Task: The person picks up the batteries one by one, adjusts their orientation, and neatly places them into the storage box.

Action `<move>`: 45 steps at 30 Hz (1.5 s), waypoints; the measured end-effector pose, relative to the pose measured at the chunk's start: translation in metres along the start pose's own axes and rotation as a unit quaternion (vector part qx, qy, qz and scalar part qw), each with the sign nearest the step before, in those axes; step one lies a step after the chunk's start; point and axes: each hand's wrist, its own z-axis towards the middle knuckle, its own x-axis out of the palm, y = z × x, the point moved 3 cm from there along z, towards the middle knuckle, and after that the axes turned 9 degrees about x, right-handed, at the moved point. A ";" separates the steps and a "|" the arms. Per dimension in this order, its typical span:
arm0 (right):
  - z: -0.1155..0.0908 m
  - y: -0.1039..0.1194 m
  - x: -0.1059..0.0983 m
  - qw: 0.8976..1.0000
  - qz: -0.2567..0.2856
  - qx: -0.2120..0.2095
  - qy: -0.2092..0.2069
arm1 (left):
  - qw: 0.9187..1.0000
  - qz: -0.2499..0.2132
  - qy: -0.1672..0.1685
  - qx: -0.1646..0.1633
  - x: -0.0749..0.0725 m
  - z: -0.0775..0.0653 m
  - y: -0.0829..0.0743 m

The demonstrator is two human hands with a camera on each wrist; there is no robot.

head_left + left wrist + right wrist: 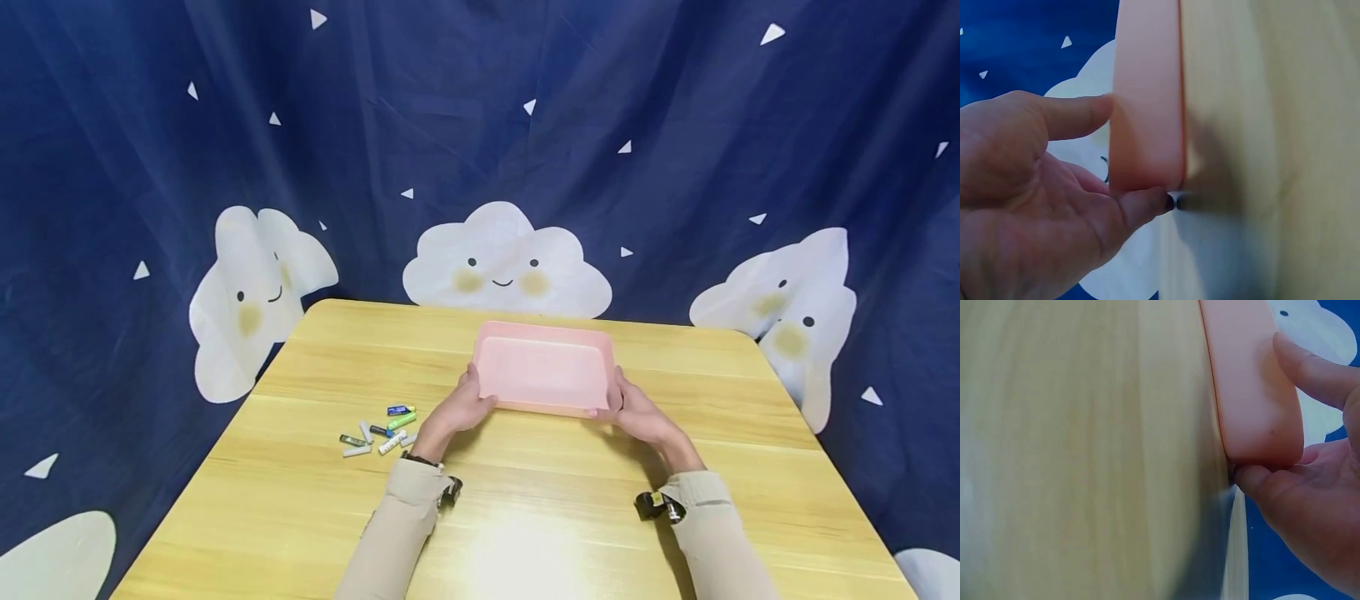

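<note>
A shallow pink rectangular tray (543,367) is at the middle of the table towards the back, with nothing inside it. My left hand (456,410) grips its left end near the front corner, the thumb on the near wall. At the opposite end my right hand (641,414) holds the right front corner in the same way. In the left wrist view, fingers reach round the corner of the tray wall (1147,94). The right wrist view shows the thumb against the tray wall (1250,381). Whether the tray's base touches the table cannot be told.
Several small cylinders that look like batteries (392,442) lie loosely grouped left of my left hand, in green, blue, white and grey. Under everything is a light wooden table (285,517). A dark blue curtain (465,108) with clouds hangs behind the table's back edge.
</note>
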 end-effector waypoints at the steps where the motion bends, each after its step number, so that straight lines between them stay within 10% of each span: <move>1: 0.000 0.001 0.001 1.000 -0.003 0.001 0.001 | 1.000 0.002 0.003 -0.003 -0.002 -0.001 -0.001; 16: -0.010 0.015 0.005 0.992 -0.125 -0.033 -0.014 | 1.000 0.016 0.016 -0.021 -0.011 -0.009 -0.002; 26: -0.007 0.022 0.005 0.937 -0.342 0.004 -0.070 | 0.999 0.035 0.013 -0.016 -0.013 -0.010 -0.005; 45: -0.007 0.019 0.006 0.919 -0.389 0.013 -0.071 | 0.997 0.074 0.029 -0.023 -0.013 -0.011 -0.010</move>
